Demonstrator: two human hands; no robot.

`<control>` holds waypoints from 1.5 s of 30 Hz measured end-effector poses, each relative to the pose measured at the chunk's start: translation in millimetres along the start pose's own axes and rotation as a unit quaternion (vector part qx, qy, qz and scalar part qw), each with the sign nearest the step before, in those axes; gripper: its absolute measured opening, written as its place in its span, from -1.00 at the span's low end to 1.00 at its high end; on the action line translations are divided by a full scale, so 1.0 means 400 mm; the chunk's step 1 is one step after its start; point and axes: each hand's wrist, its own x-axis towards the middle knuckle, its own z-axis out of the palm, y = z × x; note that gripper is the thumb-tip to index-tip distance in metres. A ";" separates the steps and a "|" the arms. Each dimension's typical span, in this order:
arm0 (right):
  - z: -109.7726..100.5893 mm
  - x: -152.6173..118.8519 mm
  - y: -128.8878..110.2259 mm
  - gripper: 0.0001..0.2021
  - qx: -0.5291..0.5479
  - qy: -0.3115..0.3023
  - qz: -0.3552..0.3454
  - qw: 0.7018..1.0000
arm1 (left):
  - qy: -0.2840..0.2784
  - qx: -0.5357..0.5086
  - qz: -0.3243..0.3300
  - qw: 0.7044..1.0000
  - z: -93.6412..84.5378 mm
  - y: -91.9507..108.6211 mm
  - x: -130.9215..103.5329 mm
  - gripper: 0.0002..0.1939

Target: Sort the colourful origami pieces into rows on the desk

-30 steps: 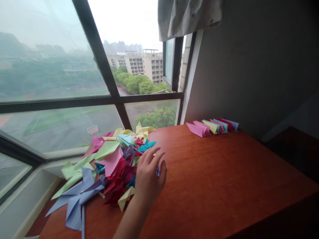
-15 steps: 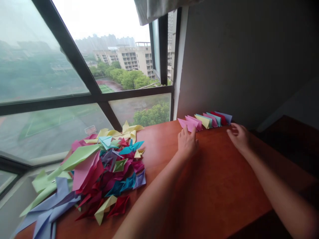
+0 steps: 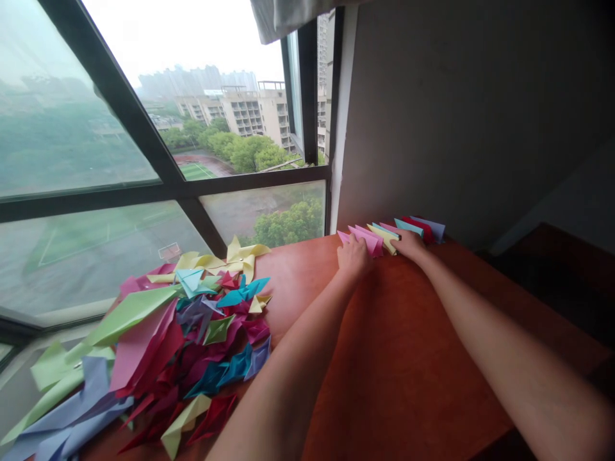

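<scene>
- At the lower left of the frame, a pale lavender paper pinwheel (image 3: 70, 426) lies beside a loose heap of many-coloured folded paper shapes (image 3: 211, 339).
- A pale yellow folded paper piece (image 3: 180, 428) sits at the heap's near edge, by the bottom of the frame.
- Under everything spreads a glossy reddish-brown wooden tabletop (image 3: 408, 358).
- Right of centre, the left hand (image 3: 355, 257) is at the near left end of the row, fingers bent against the pink pieces; whether they pinch any, I cannot tell.
- The right hand (image 3: 409, 244) reaches the row's middle, fingertips at a yellow folded sheet (image 3: 385, 239) (they are partly hidden, so their opening and hold cannot be told).
- That row of thin, leaning folded paper pieces (image 3: 373, 243) stands along the table's far edge, ending in a lavender one (image 3: 436, 231).
- Behind rise a dark grey wall (image 3: 456, 115), upper right, and a dark-framed window (image 3: 163, 189), upper left.
</scene>
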 end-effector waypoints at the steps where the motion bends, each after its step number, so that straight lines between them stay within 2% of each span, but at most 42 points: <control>1: 0.004 -0.014 -0.007 -0.75 0.006 -0.005 -0.002 1.000 | 0.002 -0.003 -0.001 1.000 -0.002 -0.008 -0.009 -0.70; 6: 0.028 -0.114 -0.057 -0.77 0.053 -0.038 -0.029 0.997 | 0.025 -0.025 -0.002 0.999 -0.015 -0.048 -0.084 -0.76; 12: 0.044 -0.277 -0.133 -0.67 0.124 -0.063 -0.050 0.989 | 0.049 -0.022 -0.032 0.998 -0.050 -0.101 -0.247 -0.75; 18: 0.044 -0.400 -0.203 -0.56 0.240 -0.097 -0.002 0.966 | 0.041 0.013 -0.086 0.995 -0.118 -0.150 -0.393 -0.66; 19: 0.044 -0.413 -0.208 -0.57 0.253 -0.084 0.008 0.964 | 0.040 0.018 -0.097 0.994 -0.129 -0.155 -0.410 -0.65; 21: 0.043 -0.432 -0.210 -0.63 0.252 -0.015 0.009 0.968 | 0.042 0.027 -0.113 0.992 -0.147 -0.163 -0.436 -0.63; 24: 0.039 -0.446 -0.195 -0.73 0.212 0.105 -0.046 0.970 | 0.053 0.053 -0.127 0.989 -0.164 -0.171 -0.463 -0.63; 26: 0.036 -0.450 -0.179 -0.69 0.197 0.124 -0.095 0.968 | 0.063 0.073 -0.135 0.986 -0.169 -0.175 -0.474 -0.60; 30: 0.048 -0.451 -0.154 -0.57 0.178 0.057 -0.158 0.970 | 0.074 0.083 -0.108 0.988 -0.164 -0.182 -0.485 -0.45; 33: 0.071 -0.451 -0.147 -0.61 0.143 0.025 -0.177 0.973 | 0.061 0.087 -0.085 0.991 -0.156 -0.183 -0.486 -0.40; 39: 0.105 -0.450 -0.152 -0.71 0.064 0.039 -0.172 0.982 | 0.023 0.043 -0.073 0.996 -0.150 -0.183 -0.480 -0.87; 42: 0.098 -0.458 -0.170 -0.75 0.065 0.049 -0.172 0.982 | 0.031 0.013 -0.069 0.997 -0.148 -0.184 -0.478 -0.92; 45: 0.083 -0.475 -0.189 -0.73 0.095 0.030 -0.125 0.987 | 0.053 -0.029 -0.071 0.996 -0.148 -0.186 -0.477 -0.85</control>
